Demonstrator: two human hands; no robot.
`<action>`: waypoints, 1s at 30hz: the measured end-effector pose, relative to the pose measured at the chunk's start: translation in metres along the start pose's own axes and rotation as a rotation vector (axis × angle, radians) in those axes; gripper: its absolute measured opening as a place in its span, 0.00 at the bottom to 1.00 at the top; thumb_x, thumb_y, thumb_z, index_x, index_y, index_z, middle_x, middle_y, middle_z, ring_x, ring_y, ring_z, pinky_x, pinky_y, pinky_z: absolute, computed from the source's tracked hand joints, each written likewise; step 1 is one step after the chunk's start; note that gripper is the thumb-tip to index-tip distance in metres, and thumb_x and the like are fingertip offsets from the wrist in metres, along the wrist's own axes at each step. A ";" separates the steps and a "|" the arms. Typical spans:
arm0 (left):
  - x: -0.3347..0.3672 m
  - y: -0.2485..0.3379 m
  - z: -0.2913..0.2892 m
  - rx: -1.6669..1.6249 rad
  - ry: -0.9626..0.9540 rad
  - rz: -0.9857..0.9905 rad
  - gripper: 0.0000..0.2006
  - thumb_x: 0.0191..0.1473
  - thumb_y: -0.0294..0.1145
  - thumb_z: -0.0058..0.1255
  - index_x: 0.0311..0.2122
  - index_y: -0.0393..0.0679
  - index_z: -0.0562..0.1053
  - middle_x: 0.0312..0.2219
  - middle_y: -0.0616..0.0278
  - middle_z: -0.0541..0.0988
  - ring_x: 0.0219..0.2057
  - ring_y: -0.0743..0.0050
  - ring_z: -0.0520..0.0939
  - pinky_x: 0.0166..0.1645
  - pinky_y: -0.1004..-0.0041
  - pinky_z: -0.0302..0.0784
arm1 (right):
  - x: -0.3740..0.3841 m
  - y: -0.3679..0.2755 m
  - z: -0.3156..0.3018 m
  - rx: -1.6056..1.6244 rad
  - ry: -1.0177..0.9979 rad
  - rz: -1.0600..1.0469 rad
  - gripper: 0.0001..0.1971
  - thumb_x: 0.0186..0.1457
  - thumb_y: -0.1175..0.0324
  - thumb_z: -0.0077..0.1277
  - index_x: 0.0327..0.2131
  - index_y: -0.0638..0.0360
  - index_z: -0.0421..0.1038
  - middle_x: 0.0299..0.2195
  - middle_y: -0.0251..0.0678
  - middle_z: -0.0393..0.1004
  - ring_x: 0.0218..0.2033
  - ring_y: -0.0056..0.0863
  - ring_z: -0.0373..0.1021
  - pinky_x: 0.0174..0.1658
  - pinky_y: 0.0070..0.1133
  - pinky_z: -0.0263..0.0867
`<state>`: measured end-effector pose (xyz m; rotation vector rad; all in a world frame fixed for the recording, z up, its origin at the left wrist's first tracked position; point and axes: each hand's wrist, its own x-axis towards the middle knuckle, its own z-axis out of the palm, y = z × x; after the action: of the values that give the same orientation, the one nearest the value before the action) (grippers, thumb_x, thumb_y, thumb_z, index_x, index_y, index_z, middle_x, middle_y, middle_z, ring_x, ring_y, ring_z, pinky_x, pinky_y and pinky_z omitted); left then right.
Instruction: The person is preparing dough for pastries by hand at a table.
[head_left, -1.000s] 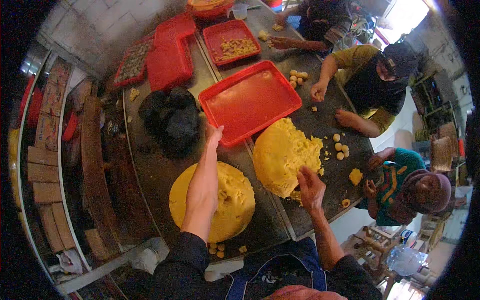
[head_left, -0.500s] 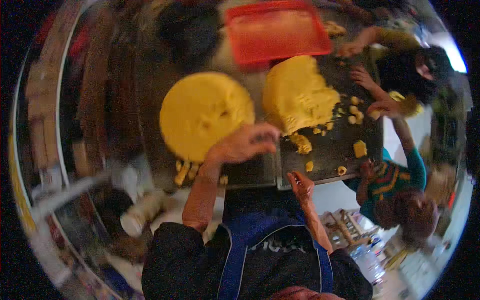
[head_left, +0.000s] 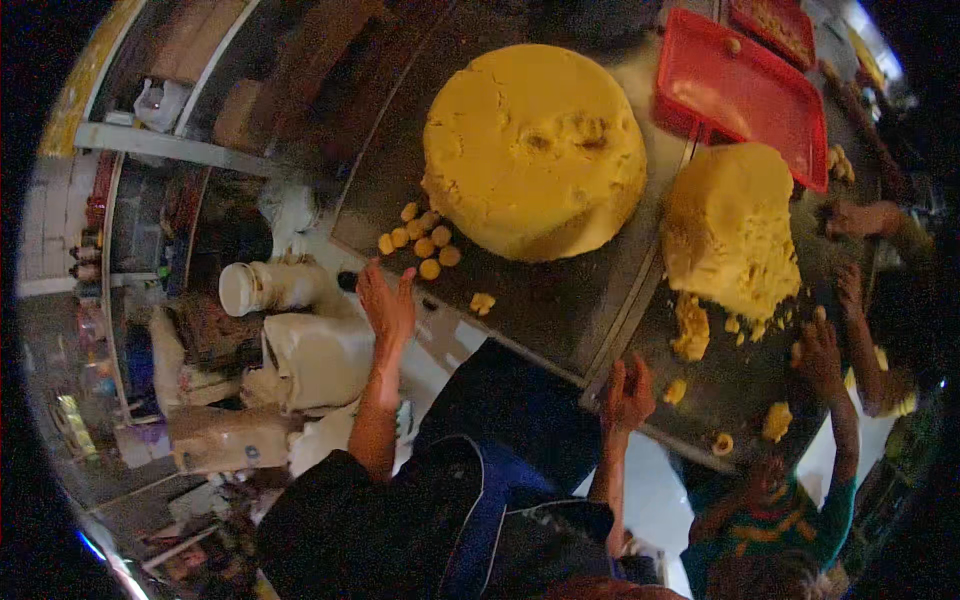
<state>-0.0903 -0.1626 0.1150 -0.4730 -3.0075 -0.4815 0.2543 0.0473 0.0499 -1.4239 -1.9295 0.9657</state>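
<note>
My left hand [head_left: 388, 303] is at the table's near edge, fingers spread and nothing in it. Just beyond its fingertips is a cluster of small yellow dough balls [head_left: 425, 240]. A big round slab of yellow dough [head_left: 530, 150], cracked and dented on top, rests farther in. Over the near table edge is my right hand [head_left: 627, 395], its fingers loosely bent and apart, with nothing visible in them. Beyond it lies a broken mound of yellow dough [head_left: 728, 225] with crumbs around it. A loose dough lump [head_left: 676, 391] is close to the right hand.
Red trays [head_left: 745, 90] stand at the back right. Other people's hands [head_left: 820, 355] work along the right side; a person in a green top [head_left: 770, 520] is at the near right. A white tub [head_left: 245, 288] and sacks [head_left: 315, 360] are on the left.
The view has swung left. My left hand has left the near edge of the round dough slab and is now beside the small balls. My right hand stays by the near table edge.
</note>
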 end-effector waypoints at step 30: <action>0.003 -0.045 0.086 -0.558 0.133 0.595 0.26 0.53 0.35 0.61 0.53 0.35 0.66 0.50 0.45 0.69 0.55 0.44 0.66 0.60 0.52 0.59 | 0.003 0.029 0.000 0.101 0.359 -0.154 0.17 0.59 0.63 0.56 0.47 0.62 0.74 0.33 0.38 0.80 0.32 0.21 0.74 0.36 0.20 0.70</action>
<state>-0.1080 -0.1754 0.0202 -1.2474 -2.3869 -1.2121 0.2692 0.0549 0.0266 -1.2710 -1.6723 0.6731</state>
